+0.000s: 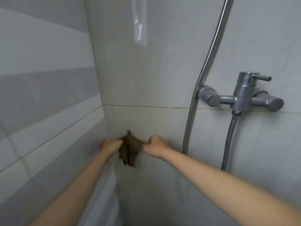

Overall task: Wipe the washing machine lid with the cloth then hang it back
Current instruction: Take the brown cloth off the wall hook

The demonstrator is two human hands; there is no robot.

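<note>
Both bare forearms reach up toward the pale grey tiled wall (146, 79), where a chrome shower mixer tap (241, 95) and its ribbed metal hose (210, 51) are mounted. Left hand (110, 145) and right hand (155, 145), fingers closed, pinch opposite edges of the small brown cloth (129, 150) hanging from a small dark hook (128, 131).

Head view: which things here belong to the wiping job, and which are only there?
Job:
cloth, brown, on the hook
left hand, gripping its left edge
right hand, gripping its right edge

Only there:
tap
hose
tiled wall
</note>
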